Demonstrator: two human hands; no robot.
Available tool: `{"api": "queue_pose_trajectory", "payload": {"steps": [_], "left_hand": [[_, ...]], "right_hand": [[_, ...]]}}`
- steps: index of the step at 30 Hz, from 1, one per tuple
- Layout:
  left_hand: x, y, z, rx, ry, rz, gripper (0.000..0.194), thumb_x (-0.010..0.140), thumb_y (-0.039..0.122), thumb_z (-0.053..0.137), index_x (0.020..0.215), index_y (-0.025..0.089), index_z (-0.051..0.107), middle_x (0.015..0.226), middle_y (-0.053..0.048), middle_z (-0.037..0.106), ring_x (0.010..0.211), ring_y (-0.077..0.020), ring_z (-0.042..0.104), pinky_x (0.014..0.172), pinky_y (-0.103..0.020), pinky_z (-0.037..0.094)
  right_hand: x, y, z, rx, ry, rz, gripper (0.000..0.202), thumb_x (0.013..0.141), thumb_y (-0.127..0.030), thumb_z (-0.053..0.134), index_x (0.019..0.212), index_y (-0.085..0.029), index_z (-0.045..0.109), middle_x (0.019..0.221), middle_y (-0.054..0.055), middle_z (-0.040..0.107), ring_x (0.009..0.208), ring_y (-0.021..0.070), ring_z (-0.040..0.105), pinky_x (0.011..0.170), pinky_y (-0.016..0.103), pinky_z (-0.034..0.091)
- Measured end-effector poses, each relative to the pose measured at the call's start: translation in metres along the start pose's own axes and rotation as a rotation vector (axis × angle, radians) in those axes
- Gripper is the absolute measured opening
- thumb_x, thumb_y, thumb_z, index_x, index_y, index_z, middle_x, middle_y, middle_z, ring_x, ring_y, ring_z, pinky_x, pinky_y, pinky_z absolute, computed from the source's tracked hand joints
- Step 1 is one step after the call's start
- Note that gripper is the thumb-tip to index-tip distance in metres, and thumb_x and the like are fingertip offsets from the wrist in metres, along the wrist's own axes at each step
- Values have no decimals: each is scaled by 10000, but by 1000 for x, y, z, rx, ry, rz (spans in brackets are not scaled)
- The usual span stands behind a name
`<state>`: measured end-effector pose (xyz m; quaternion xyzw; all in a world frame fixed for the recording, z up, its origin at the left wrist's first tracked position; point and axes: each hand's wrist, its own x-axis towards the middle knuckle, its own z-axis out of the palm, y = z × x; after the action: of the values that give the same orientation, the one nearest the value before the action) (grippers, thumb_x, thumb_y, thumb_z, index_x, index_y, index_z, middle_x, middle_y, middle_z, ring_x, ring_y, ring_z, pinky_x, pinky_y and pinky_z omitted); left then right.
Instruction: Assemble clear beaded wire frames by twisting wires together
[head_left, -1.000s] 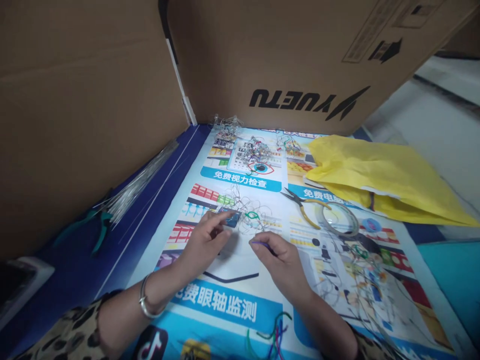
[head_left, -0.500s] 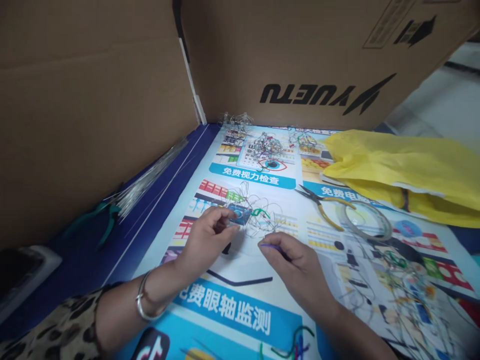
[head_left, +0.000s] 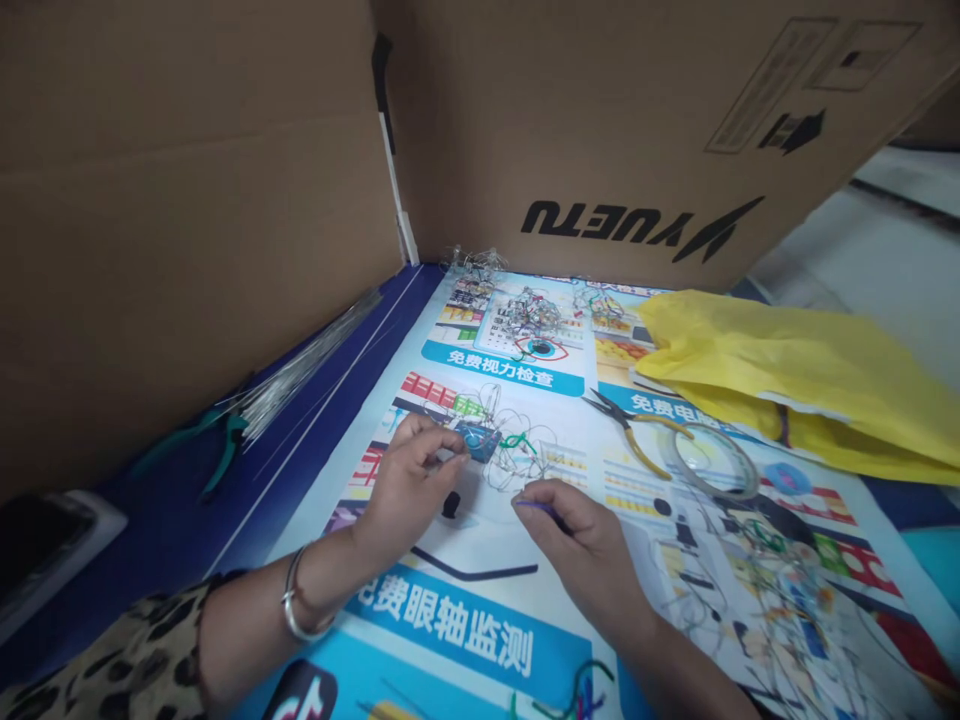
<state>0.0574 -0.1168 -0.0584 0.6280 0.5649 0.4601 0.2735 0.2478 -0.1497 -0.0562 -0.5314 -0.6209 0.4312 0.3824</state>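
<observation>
My left hand (head_left: 416, 480), with a silver bangle at the wrist, has thumb and fingertips pinched beside a wire bundle (head_left: 517, 450); whatever lies between them is too small to make out. The bundle is thin silver wire bent in loops, with a green piece in it, lying on the printed sheet (head_left: 487, 545). To the right, my right hand (head_left: 577, 525) is closed around a thin purple strand (head_left: 544, 510), its end showing between thumb and forefinger. A gap separates the two hands.
Yellow-handled pliers (head_left: 634, 430) and a tape roll (head_left: 712, 460) lie right of the wires, near a yellow bag (head_left: 795, 370). Straight wires (head_left: 300, 370) and teal-handled pliers (head_left: 225, 455) are at left. More wire tangles (head_left: 795, 600) lie at lower right. Cardboard (head_left: 600, 120) stands behind.
The camera view has tilted slightly, so the scene sits lower. Both hands keep nearly the same pose and place over the sheet.
</observation>
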Motion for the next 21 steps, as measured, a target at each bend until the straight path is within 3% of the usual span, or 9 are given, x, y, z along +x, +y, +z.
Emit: {"api": "queue_pose_trajectory", "payload": {"steps": [7, 16, 21], "left_hand": [[-1, -8, -1, 98, 33, 198, 136, 727, 95, 632, 783, 215, 664, 809, -14, 500, 773, -142, 512, 644, -255, 452], [0, -4, -12, 383, 49, 458, 94, 787, 130, 607, 831, 201, 651, 719, -4, 504, 725, -148, 493, 692, -329, 374], [-2, 1, -16, 478, 127, 562, 149, 754, 115, 630, 848, 225, 667, 821, -38, 508, 805, -188, 479, 736, -368, 347]], "right_hand": [[-2, -1, 0, -7, 3, 28, 166, 812, -333, 555, 763, -200, 642, 727, 11, 643, 680, 147, 570, 600, 224, 447], [-2, -1, -2, -23, 34, 45, 187, 805, -352, 547, 751, -199, 638, 709, 7, 638, 661, 142, 559, 584, 221, 437], [-1, -1, 0, -28, 41, 31, 180, 801, -352, 553, 755, -198, 635, 713, 5, 636, 661, 139, 554, 594, 220, 435]]}}
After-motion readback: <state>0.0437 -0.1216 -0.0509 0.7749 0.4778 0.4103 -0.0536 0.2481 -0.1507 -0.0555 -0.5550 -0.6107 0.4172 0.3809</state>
